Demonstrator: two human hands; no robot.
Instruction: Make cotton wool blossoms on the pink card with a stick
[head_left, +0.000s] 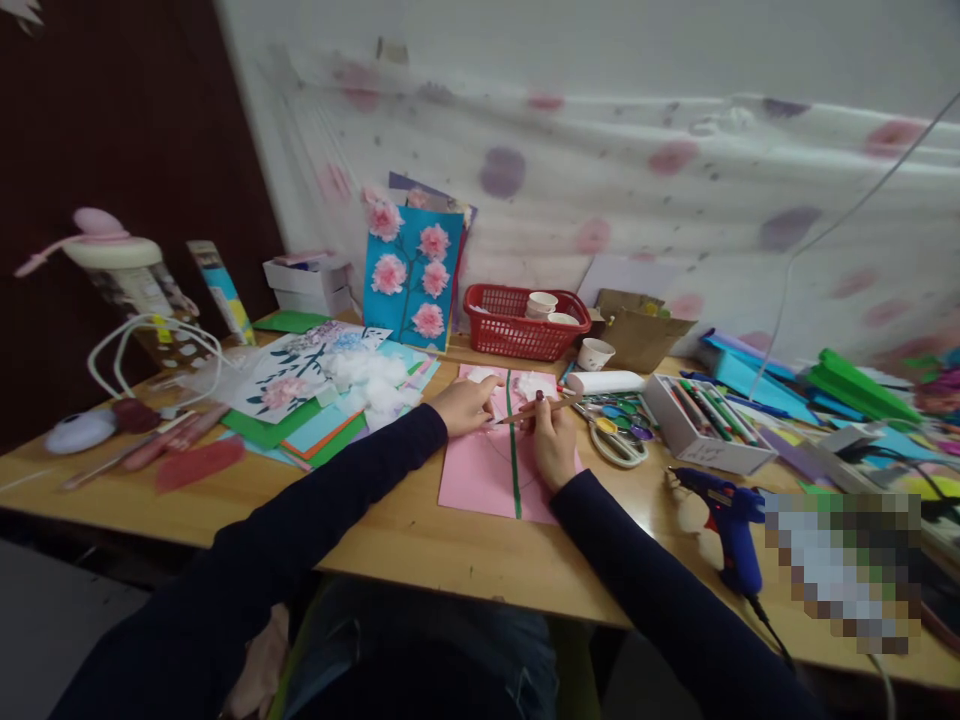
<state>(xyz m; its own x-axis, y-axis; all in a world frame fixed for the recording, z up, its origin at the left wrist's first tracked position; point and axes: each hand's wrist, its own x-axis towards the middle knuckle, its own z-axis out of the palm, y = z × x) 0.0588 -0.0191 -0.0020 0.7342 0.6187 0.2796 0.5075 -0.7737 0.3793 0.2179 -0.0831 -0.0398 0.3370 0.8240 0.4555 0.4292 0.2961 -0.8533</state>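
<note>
A sheet of pink paper (472, 480) lies on the table with a dark green strip (514, 470) running down its middle. White cotton tufts (537, 384) sit near its far edge, and faint curved lines show on its right half. My right hand (553, 440) grips a slim brown pencil (559, 404), its dark tip pointing left close to the strip. On the left half of the sheet rests my left hand (469, 403), fingers extended and touching the paper; nothing shows held in it.
Behind stand a blue flower picture (412, 235) and a red basket (517, 335) holding paper cups. Cotton wool (367, 380) lies on coloured sheets at left. To the right are scissors (619, 445), a box of markers (709, 440) and a blue glue gun (727, 520) with a cord.
</note>
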